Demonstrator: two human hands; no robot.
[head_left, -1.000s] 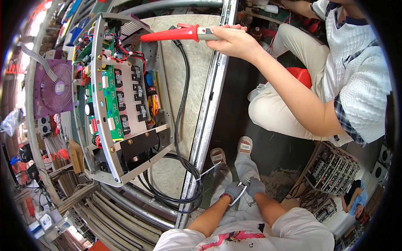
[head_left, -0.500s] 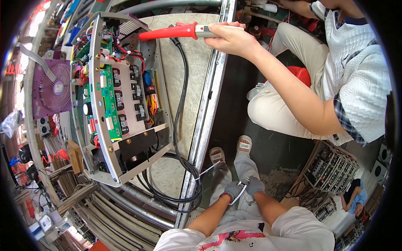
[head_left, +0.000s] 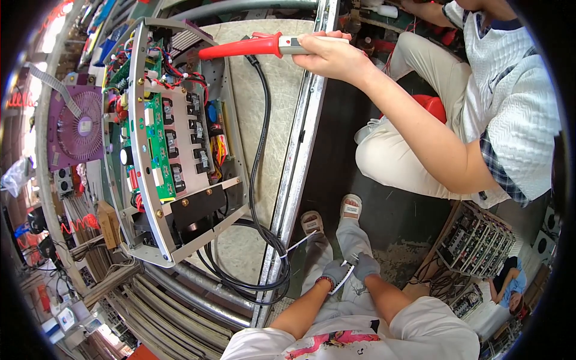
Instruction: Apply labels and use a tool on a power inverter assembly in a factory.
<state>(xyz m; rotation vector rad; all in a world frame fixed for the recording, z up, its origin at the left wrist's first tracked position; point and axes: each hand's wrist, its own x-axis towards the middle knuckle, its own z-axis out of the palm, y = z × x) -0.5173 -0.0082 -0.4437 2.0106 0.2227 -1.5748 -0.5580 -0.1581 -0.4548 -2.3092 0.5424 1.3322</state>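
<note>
My left hand (head_left: 331, 274), in a grey glove, is closed on a curved white strip (head_left: 343, 282) in front of my legs. Beside it, my right hand (head_left: 365, 267), also gloved, has its fingers closed at the strip's upper end, where small white tips show. To the left, a coiled black cable (head_left: 287, 270) hangs over the bench edge, bound with a white cable tie (head_left: 298, 241). An open electronic chassis (head_left: 144, 174) with a green circuit board (head_left: 158, 144) stands on the bench. A co-worker's hand (head_left: 330, 55) grips a red-and-grey handheld tool (head_left: 246, 48) over it.
The bench's metal edge (head_left: 294, 162) runs between me and the chassis. A co-worker in light trousers (head_left: 396, 159) sits at the right. Behind the chassis is a purple fan panel (head_left: 78, 126). More open chassis units (head_left: 474, 240) stand at the lower right.
Almost nothing differs. The co-worker's arm shifts very slightly, while my hands keep the same place and hold.
</note>
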